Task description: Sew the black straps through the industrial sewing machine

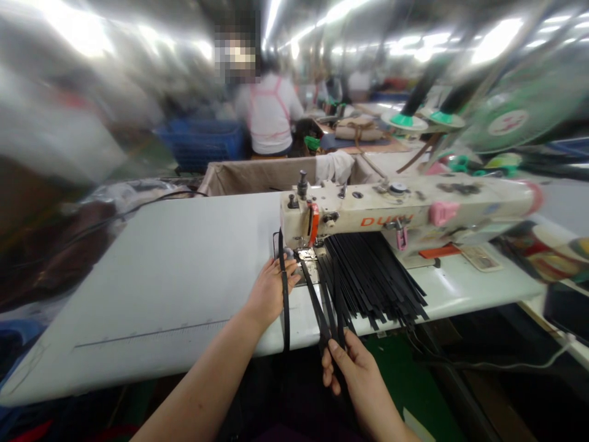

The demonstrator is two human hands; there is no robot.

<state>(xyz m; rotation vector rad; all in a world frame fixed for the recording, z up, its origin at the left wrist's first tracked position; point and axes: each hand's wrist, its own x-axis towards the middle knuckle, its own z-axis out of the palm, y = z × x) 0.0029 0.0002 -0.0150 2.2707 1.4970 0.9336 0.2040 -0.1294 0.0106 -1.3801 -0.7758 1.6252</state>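
My left hand lies by the needle plate of a sewing machine, fingers stretched out and slightly apart. A narrow black strap runs down across its fingers and past the table's front edge. Closer to me, my right hand is closed around several black straps, which fan up toward the presser foot. Their lower ends are hidden in the dark below. Right of the needle, a thick pile of black straps lies under the machine arm, its ends reaching the table edge.
The white table carries a printed ruler line. Behind it stands a fabric-lined bin with a white cloth over its rim. Thread cones and a green fan are at right. A co-worker sits beyond, near a blue crate.
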